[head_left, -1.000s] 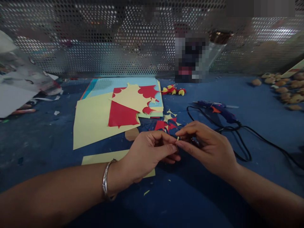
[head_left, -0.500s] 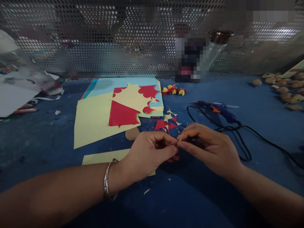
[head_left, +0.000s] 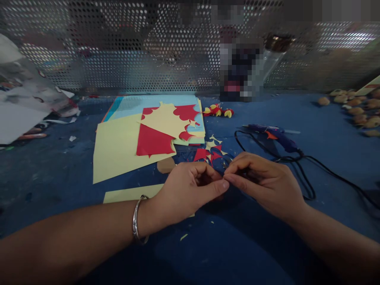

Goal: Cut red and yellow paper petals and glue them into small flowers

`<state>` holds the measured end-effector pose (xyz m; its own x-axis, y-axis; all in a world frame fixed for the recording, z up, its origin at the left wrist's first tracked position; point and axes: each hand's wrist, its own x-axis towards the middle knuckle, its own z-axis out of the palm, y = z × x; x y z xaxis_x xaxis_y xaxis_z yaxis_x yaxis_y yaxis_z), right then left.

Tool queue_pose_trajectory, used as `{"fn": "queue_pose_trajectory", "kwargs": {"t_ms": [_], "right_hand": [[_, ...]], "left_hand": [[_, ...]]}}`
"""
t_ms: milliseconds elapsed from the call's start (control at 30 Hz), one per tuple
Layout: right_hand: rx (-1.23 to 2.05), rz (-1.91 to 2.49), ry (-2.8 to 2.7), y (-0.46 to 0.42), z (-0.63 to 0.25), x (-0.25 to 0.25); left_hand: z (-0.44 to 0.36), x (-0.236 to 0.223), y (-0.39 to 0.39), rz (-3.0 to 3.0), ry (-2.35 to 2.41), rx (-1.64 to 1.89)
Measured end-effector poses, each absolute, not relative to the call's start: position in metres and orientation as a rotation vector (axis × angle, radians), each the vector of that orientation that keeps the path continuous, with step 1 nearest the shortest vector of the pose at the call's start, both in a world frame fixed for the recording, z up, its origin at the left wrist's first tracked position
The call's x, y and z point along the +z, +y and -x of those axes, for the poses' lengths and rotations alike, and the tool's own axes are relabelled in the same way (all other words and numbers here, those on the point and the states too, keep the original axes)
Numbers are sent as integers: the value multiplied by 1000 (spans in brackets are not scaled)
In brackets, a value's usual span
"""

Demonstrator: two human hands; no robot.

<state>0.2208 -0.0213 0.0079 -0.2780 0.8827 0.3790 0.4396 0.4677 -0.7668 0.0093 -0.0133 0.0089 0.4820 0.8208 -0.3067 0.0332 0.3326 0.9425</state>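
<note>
With our left hand (head_left: 190, 192) and right hand (head_left: 264, 180) meeting at the fingertips, a light, steady pinch serves us best; our fingers hide what lies between, so we cannot tell whether either grip is closed on anything. Paper scraps (head_left: 202, 154) lie just beyond our fingertips, while the glue gun's (head_left: 285, 141) black cord (head_left: 307, 157), looping behind our right hand, could snag our knuckles.

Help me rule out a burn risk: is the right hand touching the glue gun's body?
Apart. The head view shows blue tabletop between the right hand and the glue gun's body, which lies beyond it.
</note>
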Motion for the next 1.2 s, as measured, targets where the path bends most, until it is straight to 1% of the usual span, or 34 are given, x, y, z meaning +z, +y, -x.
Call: {"fn": "queue_pose_trajectory", "kwargs": {"t_ms": [500,633,733,833,967,1067,1133,1200], "right_hand": [[810,1120,-1849,-20,-221,9],[850,1149,-1836,-20,-221,11],[891,1204,-1827,-22,-220,12],[902,1231,-1832,-23,-219,13],[840,1267,-1830,-20,-223,15],[658,1359,-1852,-17,-235,14],[555,1426,-1962,-15,-247,13],[527,1488,-2104,-14,-258,12]], "left_hand": [[-7,3,-14,-1262,916,558],[-8,2,-12,-1340,889,652],[-10,2,-9,-1274,856,772],[-12,3,-8,-1252,883,777],[-13,5,-8,-1172,889,722],[-13,4,-6,-1000,896,760],[-13,3,-5,-896,903,806],[-13,2,-4,-835,908,845]]}}
